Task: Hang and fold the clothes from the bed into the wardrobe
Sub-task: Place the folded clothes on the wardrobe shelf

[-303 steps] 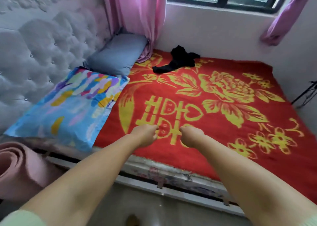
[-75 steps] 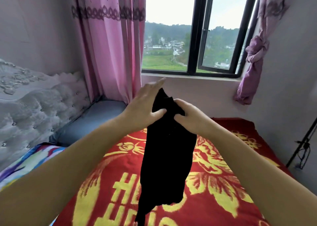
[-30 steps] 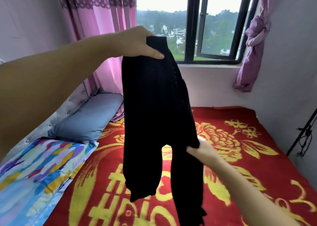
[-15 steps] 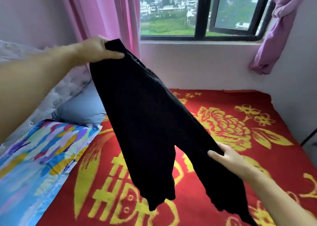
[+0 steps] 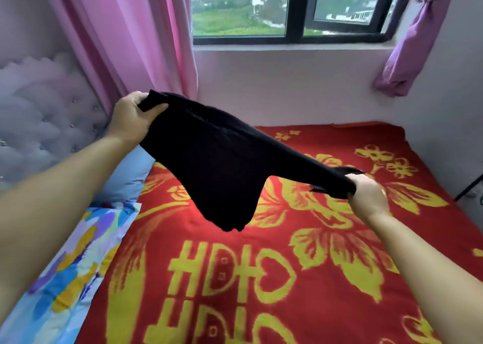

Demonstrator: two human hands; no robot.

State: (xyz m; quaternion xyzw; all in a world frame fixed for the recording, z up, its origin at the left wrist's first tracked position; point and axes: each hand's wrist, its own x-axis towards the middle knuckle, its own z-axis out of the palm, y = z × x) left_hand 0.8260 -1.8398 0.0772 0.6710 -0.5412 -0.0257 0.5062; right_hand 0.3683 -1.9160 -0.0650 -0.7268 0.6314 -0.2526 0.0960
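Note:
A pair of black trousers (image 5: 222, 166) is stretched in the air above the bed, slanting down from upper left to lower right. My left hand (image 5: 132, 120) grips the waist end, thumb over the cloth. My right hand (image 5: 366, 197) grips the end of one leg. The other leg hangs loose in the middle, its hem just above the red bedspread (image 5: 274, 278) with yellow flowers and characters. No wardrobe is in view.
A colourful pillow (image 5: 65, 273) and a blue-grey pillow (image 5: 128, 179) lie at the left by the padded headboard (image 5: 39, 113). A pink curtain (image 5: 130, 35) hangs left of the window (image 5: 287, 9); a purple curtain (image 5: 407, 56) is tied at the right. A dark stand (image 5: 470, 187) leans at the right edge.
My left hand has come down with the waist end. My right hand has slid along the leg to its end and pulled it out to the right, so the trousers now lie nearly level.

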